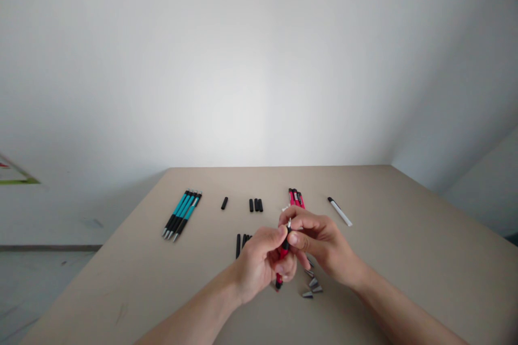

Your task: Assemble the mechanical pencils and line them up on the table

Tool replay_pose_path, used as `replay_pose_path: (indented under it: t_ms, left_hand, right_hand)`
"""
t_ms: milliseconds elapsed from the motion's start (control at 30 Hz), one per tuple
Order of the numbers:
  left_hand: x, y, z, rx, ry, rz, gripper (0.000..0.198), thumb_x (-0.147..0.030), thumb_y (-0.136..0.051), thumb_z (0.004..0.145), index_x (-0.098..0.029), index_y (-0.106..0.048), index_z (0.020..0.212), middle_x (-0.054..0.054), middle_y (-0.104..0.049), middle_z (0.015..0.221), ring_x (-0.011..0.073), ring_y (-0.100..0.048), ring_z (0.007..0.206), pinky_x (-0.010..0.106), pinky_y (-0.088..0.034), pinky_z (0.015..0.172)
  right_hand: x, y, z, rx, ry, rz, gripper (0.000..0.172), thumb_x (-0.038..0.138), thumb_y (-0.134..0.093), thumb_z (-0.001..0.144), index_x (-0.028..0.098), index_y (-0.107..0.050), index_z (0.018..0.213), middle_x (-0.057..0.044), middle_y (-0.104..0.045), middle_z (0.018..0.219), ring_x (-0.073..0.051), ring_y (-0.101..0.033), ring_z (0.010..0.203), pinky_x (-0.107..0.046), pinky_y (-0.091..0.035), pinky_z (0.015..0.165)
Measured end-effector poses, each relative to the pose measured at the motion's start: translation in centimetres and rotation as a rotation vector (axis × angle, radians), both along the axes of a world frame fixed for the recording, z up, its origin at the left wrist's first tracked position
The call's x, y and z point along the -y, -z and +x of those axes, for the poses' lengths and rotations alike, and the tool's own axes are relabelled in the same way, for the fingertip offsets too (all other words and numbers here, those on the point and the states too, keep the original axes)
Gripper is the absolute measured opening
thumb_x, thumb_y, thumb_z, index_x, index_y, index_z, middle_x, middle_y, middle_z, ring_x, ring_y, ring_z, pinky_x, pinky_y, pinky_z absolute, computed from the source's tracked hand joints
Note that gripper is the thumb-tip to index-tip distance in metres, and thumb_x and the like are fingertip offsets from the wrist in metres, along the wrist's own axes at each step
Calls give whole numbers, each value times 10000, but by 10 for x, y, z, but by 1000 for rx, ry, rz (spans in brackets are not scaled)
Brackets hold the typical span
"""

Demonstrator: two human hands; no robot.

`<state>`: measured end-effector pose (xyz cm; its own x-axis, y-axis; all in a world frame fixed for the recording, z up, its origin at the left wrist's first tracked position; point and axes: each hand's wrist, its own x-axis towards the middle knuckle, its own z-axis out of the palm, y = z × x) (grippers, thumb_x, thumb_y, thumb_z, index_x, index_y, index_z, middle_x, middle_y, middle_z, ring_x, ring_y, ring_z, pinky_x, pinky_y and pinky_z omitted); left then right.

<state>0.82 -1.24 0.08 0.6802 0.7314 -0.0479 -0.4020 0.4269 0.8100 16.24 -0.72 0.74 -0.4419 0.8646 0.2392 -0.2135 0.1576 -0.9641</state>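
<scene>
A red pen with a black grip is tilted in front of me, its pointed silver end up. My left hand is closed around the pen's barrel, thumb near the grip. My right hand pinches the black grip just below the point, so its fingertips partly hide that end. Several silver cone tips lie on the table under my right hand. Behind the hands are several red pen barrels, partly covered by my right fingers. Thin black tubes lie left of my left hand, which covers part of them.
On the beige table, several turquoise pens lie side by side at the left. Short black grips form a small group at the back, with one separate black grip to their left. A white pen-like piece lies at the right.
</scene>
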Motion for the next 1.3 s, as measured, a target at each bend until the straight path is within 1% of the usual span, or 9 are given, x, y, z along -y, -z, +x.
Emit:
replay_pose_path:
  t_ms: [233,333,433,533,600,700,833,1000,1300]
  left_hand:
    - [-1,-1,0,-5,-27,24,522,-522,-498,820,-54,-680,676,-31,-345,420,85,-288,415,283,-220,505]
    - [-4,-4,-3,31,-77,38,502,-505,-502,835,-60,-684,694,-29,-353,424,89,-298,428,280,-221,510]
    - [-6,-8,-6,48,-164,33,476,-484,-508,846,-65,-679,699,-25,-363,432,92,-313,440,276,-230,518]
    - [-8,-9,-8,71,-232,15,413,-446,-538,837,-72,-667,718,-25,-374,447,92,-319,450,270,-236,517]
    - [-9,-8,-7,90,-256,12,356,-410,-560,829,-78,-659,746,-22,-397,464,92,-331,456,267,-244,515]
    - [-9,-2,-4,88,-276,5,283,-365,-572,824,-92,-641,798,-17,-431,488,100,-365,471,266,-268,517]
    - [-8,4,1,-26,-259,24,232,-331,-550,832,-105,-603,839,-3,-490,498,112,-421,467,262,-284,514]
    - [-7,8,5,-79,-211,32,204,-314,-543,812,-132,-541,904,9,-553,513,123,-456,440,257,-310,489]
    - [-10,5,4,-87,-257,-3,182,-303,-573,749,-126,-536,769,14,-552,516,110,-473,406,235,-319,435]
  right_hand:
    - [0,3,-3,21,43,10,250,377,-632,836,138,-659,769,-31,-546,870,-35,-490,439,-195,-394,407]
    - [-3,7,-3,69,212,-5,292,425,-572,869,144,-650,880,-6,-554,727,-57,-445,462,-212,-389,457]
    - [-8,8,1,183,446,-7,345,468,-545,864,143,-638,939,-7,-568,705,-78,-430,486,-211,-336,447]
    - [-13,6,9,390,589,71,298,417,-551,848,139,-646,897,-30,-610,711,-127,-503,578,-232,-373,517]
    - [-14,3,13,579,626,131,244,360,-543,835,146,-658,852,-36,-632,708,-146,-522,607,-244,-380,555]
    - [-12,-3,15,845,579,181,192,274,-521,801,160,-666,744,-13,-607,619,-141,-507,565,-239,-345,538]
    - [-12,-9,17,1064,539,108,256,245,-499,763,167,-560,527,6,-539,509,-123,-477,506,-228,-290,495]
    - [-14,-8,26,1209,523,77,228,238,-513,717,167,-552,504,0,-535,506,-126,-463,522,-227,-282,495]
    - [1,-16,32,1258,138,111,112,184,-566,625,151,-647,554,17,-537,489,-100,-440,478,-213,-255,448]
